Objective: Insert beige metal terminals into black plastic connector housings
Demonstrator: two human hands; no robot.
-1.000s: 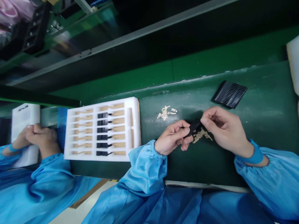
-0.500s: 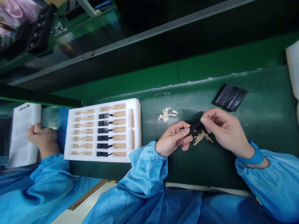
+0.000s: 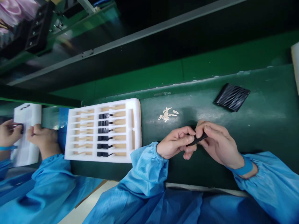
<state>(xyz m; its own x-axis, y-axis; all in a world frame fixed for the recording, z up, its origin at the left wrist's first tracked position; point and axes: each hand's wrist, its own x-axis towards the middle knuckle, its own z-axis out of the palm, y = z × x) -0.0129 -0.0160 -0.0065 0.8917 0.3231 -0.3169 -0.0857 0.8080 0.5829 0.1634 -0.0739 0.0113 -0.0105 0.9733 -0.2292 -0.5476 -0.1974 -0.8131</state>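
Between my two hands is a small, narrow black part (image 3: 197, 139), tilted up to the right. The thumb and fingers of my left hand (image 3: 175, 142) pinch its left end. My right hand (image 3: 218, 143) closes its fingers round the right end, covering much of it; whether a smaller piece is also between these fingers cannot be seen. Small flat metal pieces (image 3: 166, 115) lie in a loose pile beyond my left hand. A block of black slotted parts (image 3: 232, 97), set side by side, rests on the green bench beyond my right hand.
Left of my hands, a white foam tray (image 3: 133, 104) holds several black parts in its slots. A co-worker's hands (image 3: 44, 138) are farther left, by another white tray (image 3: 35, 109). A shelf edge (image 3: 105, 48) crosses above the green bench (image 3: 268, 124).
My right hand has moved left and down and closed round the black part's end. The metal pile beneath is now hidden. A co-worker's second hand has appeared at the far left.
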